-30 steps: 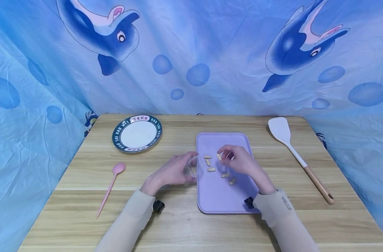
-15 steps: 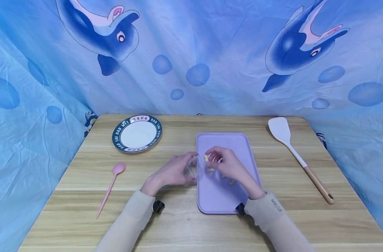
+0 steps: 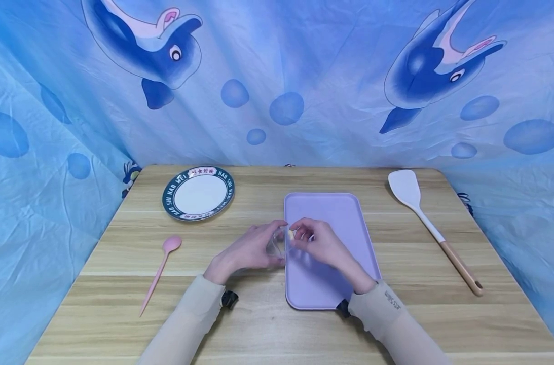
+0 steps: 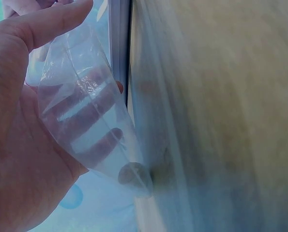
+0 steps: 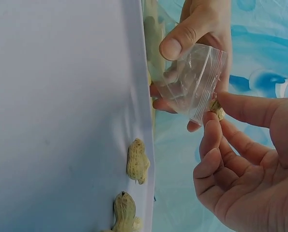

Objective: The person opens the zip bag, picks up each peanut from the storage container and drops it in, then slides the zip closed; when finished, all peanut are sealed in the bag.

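Curved around a clear zip-lock bag, my left hand holds it at the left edge of the purple tray. In the left wrist view the bag is see-through, with the fingers showing behind it. My right hand pinches a peanut between thumb and fingertips, right at the bag's zip-strip mouth. Two whole peanuts show on the tray in the right wrist view, an upper peanut and a lower peanut. The right hand hides the tray's peanuts in the head view.
A plate with a dark green patterned rim sits at the back left, and a pink spoon lies in front of it. To the tray's right is a white spatula with a wooden handle. A blue dolphin-print curtain surrounds the wooden table.
My right hand has carried the pinched peanut leftward across the tray to the bag's mouth. The left hand has stayed in place with the bag.
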Tool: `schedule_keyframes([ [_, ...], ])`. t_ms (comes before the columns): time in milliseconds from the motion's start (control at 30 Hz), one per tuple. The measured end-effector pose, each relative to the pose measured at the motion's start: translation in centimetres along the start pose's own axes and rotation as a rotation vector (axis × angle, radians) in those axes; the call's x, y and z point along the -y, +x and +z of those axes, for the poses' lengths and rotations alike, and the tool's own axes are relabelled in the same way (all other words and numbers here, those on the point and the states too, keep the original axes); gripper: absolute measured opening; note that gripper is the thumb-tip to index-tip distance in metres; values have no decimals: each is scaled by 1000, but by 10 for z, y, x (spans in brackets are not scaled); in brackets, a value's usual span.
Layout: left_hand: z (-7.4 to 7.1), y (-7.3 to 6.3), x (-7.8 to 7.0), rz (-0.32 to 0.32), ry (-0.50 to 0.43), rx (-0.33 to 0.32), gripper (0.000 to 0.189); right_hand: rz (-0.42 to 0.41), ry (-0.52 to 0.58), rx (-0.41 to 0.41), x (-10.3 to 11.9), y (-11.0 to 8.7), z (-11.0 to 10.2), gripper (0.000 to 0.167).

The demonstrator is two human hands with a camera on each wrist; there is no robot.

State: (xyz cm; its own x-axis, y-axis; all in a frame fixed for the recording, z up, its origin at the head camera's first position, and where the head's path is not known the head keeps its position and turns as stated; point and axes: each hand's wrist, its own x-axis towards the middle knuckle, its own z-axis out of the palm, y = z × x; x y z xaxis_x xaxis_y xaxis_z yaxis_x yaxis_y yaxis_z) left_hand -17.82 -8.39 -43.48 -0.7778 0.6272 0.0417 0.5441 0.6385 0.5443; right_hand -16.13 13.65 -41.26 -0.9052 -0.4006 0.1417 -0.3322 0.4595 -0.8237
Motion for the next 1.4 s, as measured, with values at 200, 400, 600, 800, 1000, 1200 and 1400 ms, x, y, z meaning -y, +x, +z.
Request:
schedule_keyframes([
  [200,-1,0,-1,-4,-1,1,88,-5,-16,7,0,1,1,23],
  [400,-1,0,-1,-12,1,3,89,-5,-20,12,1,0,1,24],
  [600,-1,0,-1,-14,-6,6,89,-6,-18,23,0,1,1,23],
  [800,-1,-1,0,-11,-14,2,90,-13,-20,35,0,1,1,22],
  [1000,-1,-1,1,-11,-13,1,90,-20,-16,30,-1,1,-4,22],
  [1200,-1,0,1,-9,-5,-6,89,2,-31,-7,-3,2,-19,20],
  [1400,0,0,1,-14,-5,4,88,9,-31,-92,-14,2,-43,20],
])
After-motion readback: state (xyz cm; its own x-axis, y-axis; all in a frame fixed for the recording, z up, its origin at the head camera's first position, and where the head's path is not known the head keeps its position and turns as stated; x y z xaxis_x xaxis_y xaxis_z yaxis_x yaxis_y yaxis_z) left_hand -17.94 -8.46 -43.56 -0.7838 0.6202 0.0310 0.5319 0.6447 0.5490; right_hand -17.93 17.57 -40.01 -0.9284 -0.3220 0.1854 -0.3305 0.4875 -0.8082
